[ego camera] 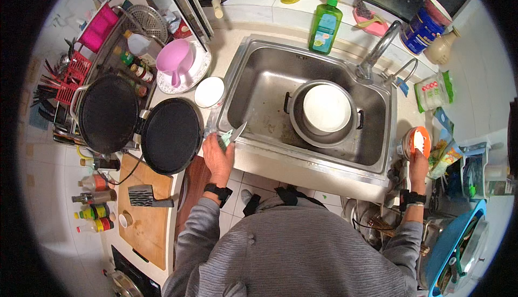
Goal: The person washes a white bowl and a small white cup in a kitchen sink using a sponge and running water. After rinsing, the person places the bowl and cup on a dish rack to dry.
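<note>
My left hand (219, 157) is at the sink's front left corner, closed on a small knife (238, 132) and something pale green (226, 138) beside its blade. To the right of the sink, my right hand (418, 170) grips a white object (419, 141), whose kind I cannot tell, over a jar with an orange rim (423, 133). In the steel sink (259, 94) stands a metal pot with black handles (296, 125), and a white bowl (327, 108) sits inside it.
An open black electric griddle (172, 135) and a white bowl (209, 92) stand left of the sink. A cleaver (141, 196) lies on the wooden cutting board (149, 232). Behind the sink are a green pump bottle (325, 26) and the faucet (380, 50).
</note>
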Tool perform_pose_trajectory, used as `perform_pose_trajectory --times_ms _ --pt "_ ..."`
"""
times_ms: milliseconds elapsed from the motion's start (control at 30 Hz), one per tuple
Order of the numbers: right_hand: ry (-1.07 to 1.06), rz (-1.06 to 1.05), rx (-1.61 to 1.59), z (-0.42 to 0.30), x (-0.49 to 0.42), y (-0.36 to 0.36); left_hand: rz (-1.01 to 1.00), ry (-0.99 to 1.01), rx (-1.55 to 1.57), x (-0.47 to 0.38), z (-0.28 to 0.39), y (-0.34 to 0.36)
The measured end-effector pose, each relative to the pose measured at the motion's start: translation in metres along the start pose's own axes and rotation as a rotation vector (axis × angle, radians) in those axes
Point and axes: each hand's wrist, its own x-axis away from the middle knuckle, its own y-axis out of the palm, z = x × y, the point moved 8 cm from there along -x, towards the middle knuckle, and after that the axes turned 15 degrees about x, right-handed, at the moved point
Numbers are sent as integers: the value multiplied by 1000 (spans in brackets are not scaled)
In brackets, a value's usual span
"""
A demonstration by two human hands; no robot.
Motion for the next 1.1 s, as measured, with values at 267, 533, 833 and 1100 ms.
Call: perform_pose_trajectory --times_ms 267,533,833,1100 --pt "77 144 3 -13 5 -44 65 186 239 -29 19 0" --pt "-172 177 -309 -108 -4 -107 -227 316 466 -62 90 61" --pt "-168 -530 -1128 -293 -39 60 -966 -914 1179 -27 158 221" --pt "-216 -696 -1366 -337 -44 133 -922 -1100 1377 -26 170 297"
